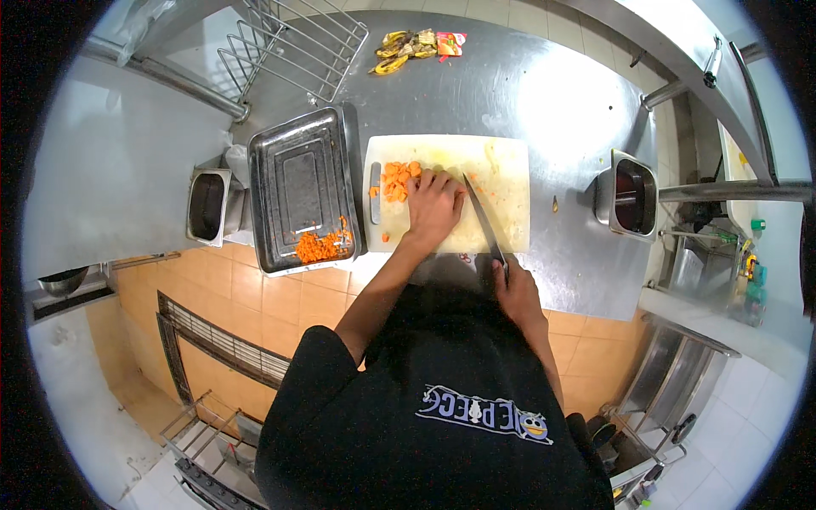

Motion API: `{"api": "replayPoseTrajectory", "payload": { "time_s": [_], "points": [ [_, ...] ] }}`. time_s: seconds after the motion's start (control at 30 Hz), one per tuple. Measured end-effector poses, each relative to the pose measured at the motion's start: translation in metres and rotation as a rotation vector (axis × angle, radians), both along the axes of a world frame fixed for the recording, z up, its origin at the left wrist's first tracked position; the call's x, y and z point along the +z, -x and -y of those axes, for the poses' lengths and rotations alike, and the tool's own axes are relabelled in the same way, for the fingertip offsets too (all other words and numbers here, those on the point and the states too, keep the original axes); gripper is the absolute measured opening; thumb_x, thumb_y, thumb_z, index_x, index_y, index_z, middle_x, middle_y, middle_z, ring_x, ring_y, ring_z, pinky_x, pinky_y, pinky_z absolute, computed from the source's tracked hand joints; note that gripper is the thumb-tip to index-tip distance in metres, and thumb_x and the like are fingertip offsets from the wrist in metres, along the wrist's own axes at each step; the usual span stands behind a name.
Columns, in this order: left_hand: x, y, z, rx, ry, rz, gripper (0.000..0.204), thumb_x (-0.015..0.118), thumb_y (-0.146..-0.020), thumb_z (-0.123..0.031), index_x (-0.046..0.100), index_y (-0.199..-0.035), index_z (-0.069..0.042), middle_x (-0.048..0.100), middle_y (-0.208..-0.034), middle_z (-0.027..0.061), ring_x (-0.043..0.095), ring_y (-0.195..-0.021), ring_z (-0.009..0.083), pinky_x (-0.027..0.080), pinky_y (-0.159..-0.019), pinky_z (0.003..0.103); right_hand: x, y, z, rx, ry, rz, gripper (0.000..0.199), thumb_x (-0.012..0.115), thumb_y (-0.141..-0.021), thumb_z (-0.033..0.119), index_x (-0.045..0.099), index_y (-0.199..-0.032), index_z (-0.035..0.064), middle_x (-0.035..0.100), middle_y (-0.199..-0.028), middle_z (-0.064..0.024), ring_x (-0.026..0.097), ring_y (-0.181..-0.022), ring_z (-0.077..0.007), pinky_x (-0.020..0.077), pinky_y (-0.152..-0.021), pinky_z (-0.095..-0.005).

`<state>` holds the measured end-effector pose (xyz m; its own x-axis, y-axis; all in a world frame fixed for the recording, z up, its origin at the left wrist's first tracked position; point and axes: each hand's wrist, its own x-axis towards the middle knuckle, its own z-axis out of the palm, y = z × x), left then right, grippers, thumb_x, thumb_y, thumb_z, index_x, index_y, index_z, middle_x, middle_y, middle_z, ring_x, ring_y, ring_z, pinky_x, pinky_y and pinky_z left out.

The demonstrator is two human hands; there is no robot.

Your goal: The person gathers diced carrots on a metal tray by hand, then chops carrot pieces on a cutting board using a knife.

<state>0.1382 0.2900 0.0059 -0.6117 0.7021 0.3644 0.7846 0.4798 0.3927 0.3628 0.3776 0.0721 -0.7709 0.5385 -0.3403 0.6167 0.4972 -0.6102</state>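
Note:
A white cutting board (506,204) lies on the steel table in front of me. My left hand (436,204) rests on it with bent fingers drawn together; whatever they press on is hidden beneath them. Chunks of orange carrot (397,180) are gathered just left of those fingertips. In my right hand (518,293) is the handle of a kitchen knife (484,219). Its long blade slants up and left across the board, the tip close beside my left fingers. A few small orange bits lie near the tip.
Left of the board, a dark metal tray (302,183) holds finely diced carrot (321,246) at its near end. Banana peels (404,51) and a red wrapper (450,43) lie at the back. Steel containers (207,206) hang at both table sides; a wire rack (293,51) stands back left.

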Motion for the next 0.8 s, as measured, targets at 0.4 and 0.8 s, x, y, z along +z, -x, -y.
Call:
{"api": "replayPoseTrajectory", "payload": {
  "time_s": [0.4,0.8],
  "points": [
    [0.001,-0.001,-0.001,0.025,-0.028,0.033,0.007,0.078,-0.088,-0.023,0.077,-0.089,-0.016,0.066,-0.099,0.001,0.054,-0.107,0.0257,0.035,-0.09,0.048,0.001,0.008,-0.001,-0.011,-0.063,-0.02,0.036,0.053,-0.112,0.033,0.063,-0.113,-0.0009,0.07,-0.089,-0.0325,0.067,-0.088,-0.0553,0.0521,-0.075,-0.0604],
    [0.001,-0.001,0.003,0.016,-0.034,0.036,0.007,0.074,-0.093,-0.021,0.077,-0.093,-0.015,0.067,-0.101,0.0012,0.054,-0.107,0.0252,0.034,-0.091,0.047,0.019,0.006,-0.012,-0.022,0.081,0.118,0.038,0.05,-0.112,0.034,0.06,-0.116,-0.0013,0.071,-0.088,-0.0327,0.069,-0.088,-0.0557,0.055,-0.078,-0.0625]
  ]
}}
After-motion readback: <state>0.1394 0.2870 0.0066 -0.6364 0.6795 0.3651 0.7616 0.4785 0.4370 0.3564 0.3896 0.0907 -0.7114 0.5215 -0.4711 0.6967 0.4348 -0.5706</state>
